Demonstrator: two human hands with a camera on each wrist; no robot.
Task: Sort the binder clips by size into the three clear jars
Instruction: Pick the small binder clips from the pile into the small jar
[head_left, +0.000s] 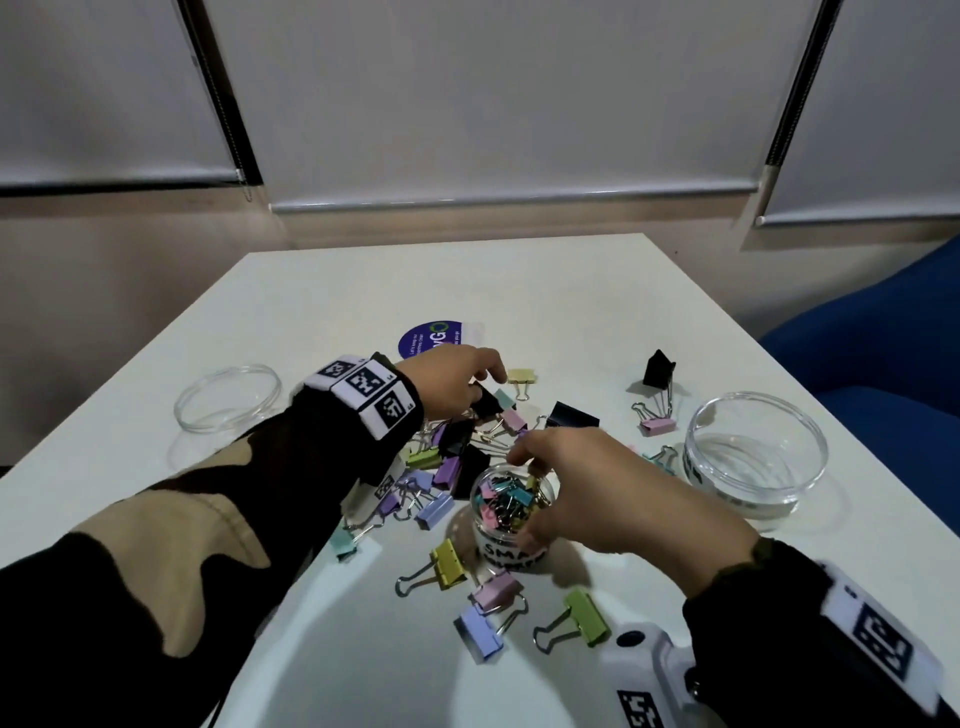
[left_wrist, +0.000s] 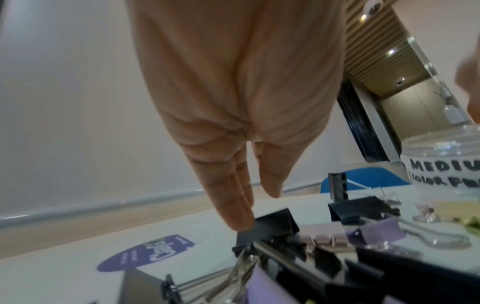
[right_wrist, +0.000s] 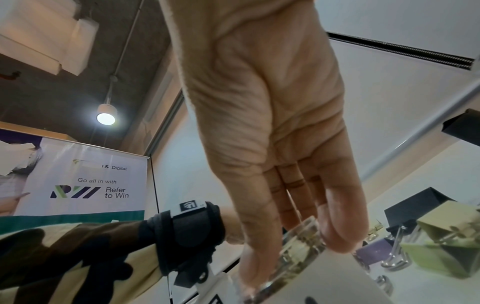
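Observation:
A heap of coloured and black binder clips (head_left: 457, 457) lies mid-table. My left hand (head_left: 488, 382) reaches into its far side. In the left wrist view its straight fingers (left_wrist: 239, 218) touch the edge of a black clip (left_wrist: 272, 224), with the thumb apart from it. The small jar (head_left: 511, 525), labelled SMALL, holds several small clips. My right hand (head_left: 522, 496) holds this jar from above, thumb on its near wall and fingers over the far rim (right_wrist: 298, 244). The medium jar (head_left: 756, 452) stands empty at the right. A third, empty jar (head_left: 228, 397) stands at the left.
Loose clips lie in front of the small jar, among them a green one (head_left: 584, 618) and a blue one (head_left: 480, 631). A black clip (head_left: 658, 370) stands at the back right. A purple sticker (head_left: 431, 338) lies behind the heap. A blue chair (head_left: 883, 338) is at the right.

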